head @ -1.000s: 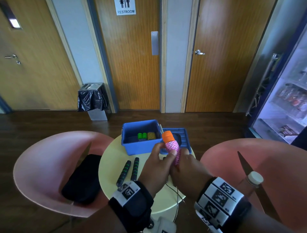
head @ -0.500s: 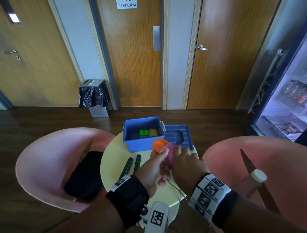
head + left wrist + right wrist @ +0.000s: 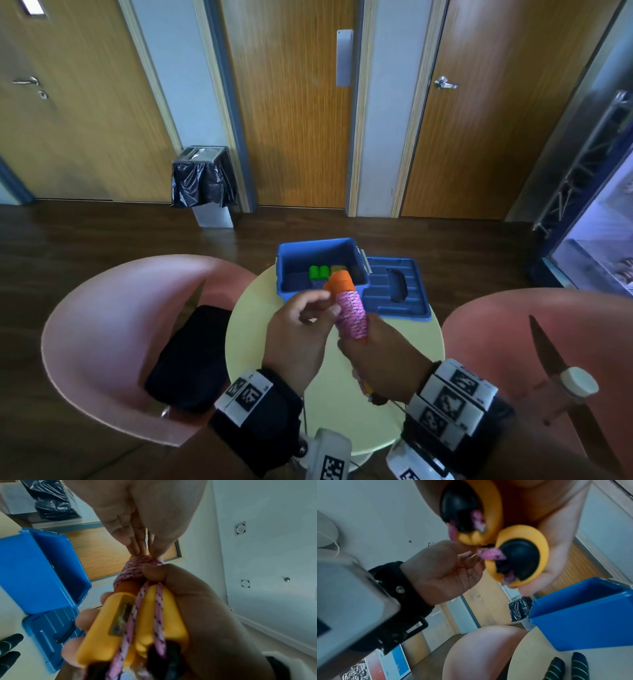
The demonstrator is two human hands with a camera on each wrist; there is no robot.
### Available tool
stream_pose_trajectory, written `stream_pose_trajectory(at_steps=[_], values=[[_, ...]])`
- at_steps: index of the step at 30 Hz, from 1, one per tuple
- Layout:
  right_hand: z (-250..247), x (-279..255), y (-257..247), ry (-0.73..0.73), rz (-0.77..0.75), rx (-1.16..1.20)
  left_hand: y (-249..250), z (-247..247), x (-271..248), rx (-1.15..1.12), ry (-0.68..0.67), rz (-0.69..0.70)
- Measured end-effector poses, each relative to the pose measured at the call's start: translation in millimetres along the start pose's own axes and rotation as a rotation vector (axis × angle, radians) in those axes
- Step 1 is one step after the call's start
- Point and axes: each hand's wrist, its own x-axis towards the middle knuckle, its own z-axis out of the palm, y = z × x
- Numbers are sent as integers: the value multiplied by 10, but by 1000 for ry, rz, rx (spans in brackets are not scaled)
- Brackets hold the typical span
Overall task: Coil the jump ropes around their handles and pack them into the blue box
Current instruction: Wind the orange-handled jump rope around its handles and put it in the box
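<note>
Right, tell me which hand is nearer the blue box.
Left. The left hand pinches the top of the pink rope coil, just before the blue box; the right hand grips the handles lower down, closer to the person.

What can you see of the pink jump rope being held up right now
The pink jump rope is a woven pink cord with dark flecks, coiled tightly round its two handles, which lie side by side. The handles look plastic: yellow-orange bodies, black end caps. The right hand grips the bundle's lower part, holding it tilted above the table near the blue box. The left hand pinches the cord at the coil. Two strands run along the handles.
</note>
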Motion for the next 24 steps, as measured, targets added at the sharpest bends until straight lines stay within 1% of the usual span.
stream_pose_trajectory(at_steps=[5,7,9,15,19,24], values=[[233,415,-301,28,15,33,-91,-239,416,-229,62,-135],[320,591,-427,27,25,66,-128,-346,628,-360,45,-198],[400,750,-563,33,34,79,-179,-473,849,-427,4,-225],[627,1125,-753,127,81,92,-228,-740,1351,-378,-128,-124],[699,1224,-759,198,94,-76,-270,-791,1522,-338,-205,-64],[749,1240,-819,279,131,-224,-360,-735,1641,-189,-290,21]])
